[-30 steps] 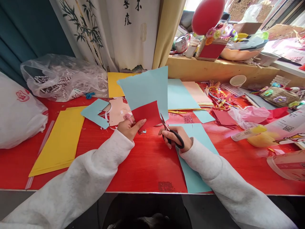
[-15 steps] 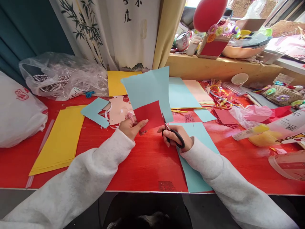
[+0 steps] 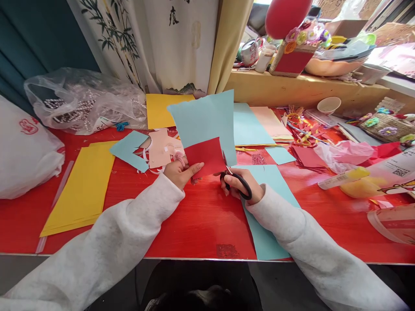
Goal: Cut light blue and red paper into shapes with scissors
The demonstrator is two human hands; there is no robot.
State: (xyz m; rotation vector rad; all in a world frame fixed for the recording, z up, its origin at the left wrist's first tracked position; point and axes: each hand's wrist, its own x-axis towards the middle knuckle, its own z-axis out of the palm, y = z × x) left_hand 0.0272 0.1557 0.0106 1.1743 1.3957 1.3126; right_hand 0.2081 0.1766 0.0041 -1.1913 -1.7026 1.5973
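My left hand (image 3: 180,171) pinches a red paper piece (image 3: 205,155) held against a larger light-blue sheet (image 3: 205,119), both raised upright above the red table (image 3: 194,216). My right hand (image 3: 240,185) grips black-handled scissors (image 3: 236,180), its fingers through the loops. The blades meet the right edge of the red piece where it overlaps the blue sheet. Both arms wear pale grey sleeves.
Yellow sheets (image 3: 82,185) lie at the left, and a blue sheet (image 3: 269,207) under my right wrist. Blue and pink scraps (image 3: 142,151), plastic bags (image 3: 81,101), a glue tube (image 3: 343,178), red scraps (image 3: 308,157) and a cluttered wooden ledge (image 3: 308,88) surround the work area.
The scissors have moved up and slightly left, closer into the edge of the red and blue papers. The held papers shifted a little to the right.
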